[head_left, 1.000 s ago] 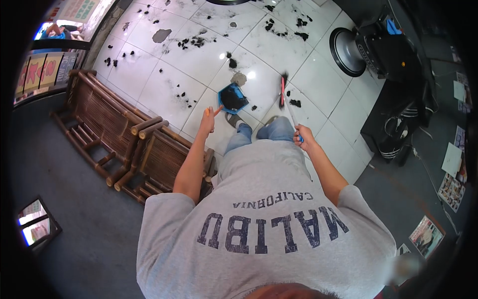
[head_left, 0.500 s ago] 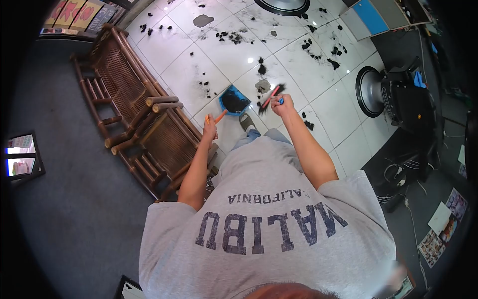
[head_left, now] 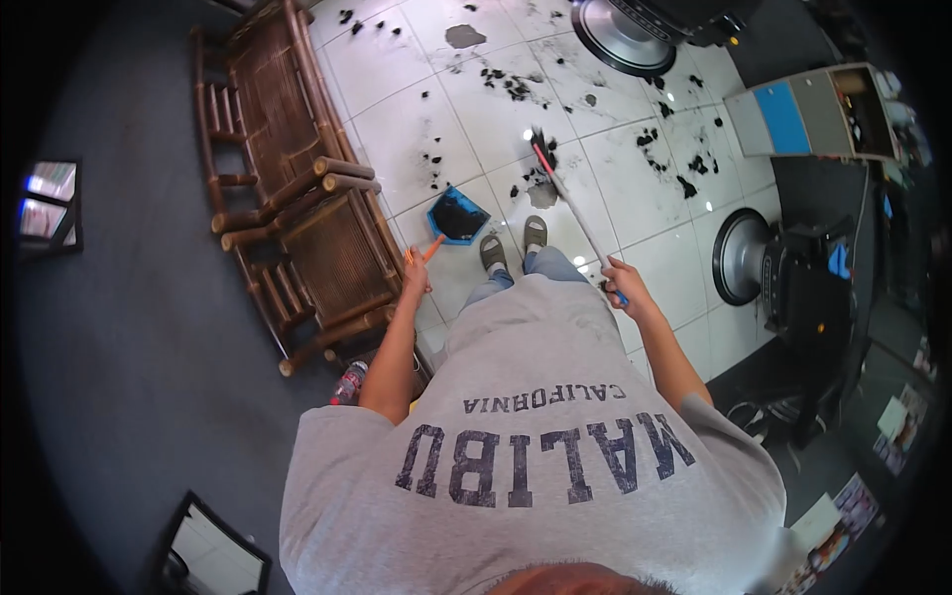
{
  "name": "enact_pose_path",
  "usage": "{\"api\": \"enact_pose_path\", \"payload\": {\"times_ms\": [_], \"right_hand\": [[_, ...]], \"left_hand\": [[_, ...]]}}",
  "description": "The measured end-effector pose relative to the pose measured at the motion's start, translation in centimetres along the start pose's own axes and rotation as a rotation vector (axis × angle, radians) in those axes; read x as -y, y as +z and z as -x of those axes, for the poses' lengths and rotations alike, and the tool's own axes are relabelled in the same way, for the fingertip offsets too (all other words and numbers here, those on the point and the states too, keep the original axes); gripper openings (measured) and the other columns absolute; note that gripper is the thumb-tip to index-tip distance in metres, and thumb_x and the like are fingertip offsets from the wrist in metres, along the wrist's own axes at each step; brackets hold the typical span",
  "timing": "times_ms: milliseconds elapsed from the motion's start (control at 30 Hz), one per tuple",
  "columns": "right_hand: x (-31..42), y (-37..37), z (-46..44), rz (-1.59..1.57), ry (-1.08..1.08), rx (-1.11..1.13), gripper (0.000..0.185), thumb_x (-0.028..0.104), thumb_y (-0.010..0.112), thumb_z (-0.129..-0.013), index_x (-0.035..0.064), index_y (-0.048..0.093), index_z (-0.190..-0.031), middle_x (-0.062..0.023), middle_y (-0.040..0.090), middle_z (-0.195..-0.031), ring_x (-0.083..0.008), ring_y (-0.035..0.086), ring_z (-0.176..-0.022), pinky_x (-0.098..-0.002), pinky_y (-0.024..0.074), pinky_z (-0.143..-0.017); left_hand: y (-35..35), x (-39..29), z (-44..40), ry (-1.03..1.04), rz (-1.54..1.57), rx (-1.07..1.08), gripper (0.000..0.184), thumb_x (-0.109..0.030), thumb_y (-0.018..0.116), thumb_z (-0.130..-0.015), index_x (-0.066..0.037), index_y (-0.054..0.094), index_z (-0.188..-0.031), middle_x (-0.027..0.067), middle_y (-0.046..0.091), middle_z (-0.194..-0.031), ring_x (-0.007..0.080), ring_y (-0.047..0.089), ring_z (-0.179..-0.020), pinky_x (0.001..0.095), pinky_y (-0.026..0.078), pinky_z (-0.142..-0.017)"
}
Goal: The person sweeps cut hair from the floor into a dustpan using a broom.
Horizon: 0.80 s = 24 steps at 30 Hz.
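My left hand (head_left: 416, 273) is closed round the orange handle of a blue dustpan (head_left: 458, 216), which rests on the tiles with dark hair clippings in it. In my right hand (head_left: 625, 286) is the pole of a broom (head_left: 587, 223), gripped near its blue end. The broom's red and black head (head_left: 541, 149) touches the floor beyond my feet, beside a dark clump and just above a grey patch (head_left: 542, 194). Several clumps of black hair (head_left: 511, 84) lie scattered over the white tiles.
Bamboo benches (head_left: 327, 258) stand on the left, with a bottle (head_left: 349, 383) near them. Round chair bases (head_left: 742, 256) are on the right and at the top (head_left: 623, 38). A cabinet with a blue door (head_left: 781, 117) stands at the upper right.
The view has turned to the right. My right hand has moved out rightward, and the broom head now lies farther forward on the floor. The dustpan stays in my left hand.
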State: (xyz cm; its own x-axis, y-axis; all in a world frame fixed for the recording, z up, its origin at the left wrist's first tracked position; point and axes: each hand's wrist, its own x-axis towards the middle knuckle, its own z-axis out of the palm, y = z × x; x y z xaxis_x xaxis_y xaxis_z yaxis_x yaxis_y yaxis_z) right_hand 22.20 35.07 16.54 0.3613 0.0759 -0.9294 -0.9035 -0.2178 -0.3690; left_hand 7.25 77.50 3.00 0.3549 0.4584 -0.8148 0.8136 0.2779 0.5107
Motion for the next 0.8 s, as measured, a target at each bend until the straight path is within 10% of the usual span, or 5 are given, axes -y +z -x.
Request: {"api": "enact_pose_path", "payload": {"times_ms": [200,233,500,633,800], "right_hand": [[3.3,0.3,-8.9,-0.244,0.199,0.178,0.007,0.015,0.053,-0.088,0.0088,0.05,-0.089,0.0014,0.038,-0.053,-0.0095,0.034,-0.034,-0.0244,0.0209,-0.03],[3.6,1.1,-11.4,-0.211,0.198,0.259,0.025,0.018,0.053,-0.089,0.0134,0.038,-0.07,0.0008,0.039,-0.052,-0.0094,0.034,-0.035,-0.0241,0.0204,-0.03],[9.5,6.5,-16.9,0.056,0.159,0.25,0.013,0.019,0.054,-0.09,0.0084,0.051,-0.082,0.0022,0.038,-0.053,-0.0089,0.035,-0.037,-0.0229,0.0242,-0.031],[9.9,3.3,-13.2,0.53,-0.086,0.32,0.058,0.011,0.052,-0.09,0.0076,0.038,-0.145,-0.001,0.041,-0.058,-0.0106,0.038,-0.04,-0.0262,0.0288,-0.033],[13.6,0.1,-8.7,0.663,0.085,0.388,0.041,0.012,0.056,-0.086,0.0029,0.053,-0.126,-0.0021,0.046,-0.06,-0.0104,0.037,-0.037,-0.0266,0.0277,-0.033]], "left_hand": [[1.6,2.2,3.7,-0.1,0.226,-0.106,0.063,-0.07,0.033,-0.092,-0.011,0.049,-0.106,-0.0003,0.042,-0.065,0.0095,0.039,-0.043,0.0266,0.034,-0.038],[1.8,2.6,4.2,-0.115,0.28,-0.108,0.062,-0.07,0.034,-0.092,-0.011,0.048,-0.106,0.0004,0.043,-0.066,0.01,0.04,-0.044,0.0277,0.036,-0.04],[4.3,5.0,9.1,-0.148,0.572,-0.244,0.06,-0.07,0.035,-0.092,-0.013,0.045,-0.108,0.0005,0.042,-0.065,0.0111,0.039,-0.044,0.0272,0.035,-0.04],[5.0,6.2,10.4,-0.134,0.638,-0.265,0.059,-0.069,0.035,-0.092,-0.013,0.046,-0.107,0.0006,0.043,-0.065,0.0114,0.039,-0.044,0.0275,0.035,-0.04],[4.8,7.5,10.8,-0.148,0.683,-0.29,0.057,-0.069,0.036,-0.092,-0.014,0.045,-0.106,0.0006,0.043,-0.066,0.0114,0.039,-0.045,0.0275,0.035,-0.04]]}}
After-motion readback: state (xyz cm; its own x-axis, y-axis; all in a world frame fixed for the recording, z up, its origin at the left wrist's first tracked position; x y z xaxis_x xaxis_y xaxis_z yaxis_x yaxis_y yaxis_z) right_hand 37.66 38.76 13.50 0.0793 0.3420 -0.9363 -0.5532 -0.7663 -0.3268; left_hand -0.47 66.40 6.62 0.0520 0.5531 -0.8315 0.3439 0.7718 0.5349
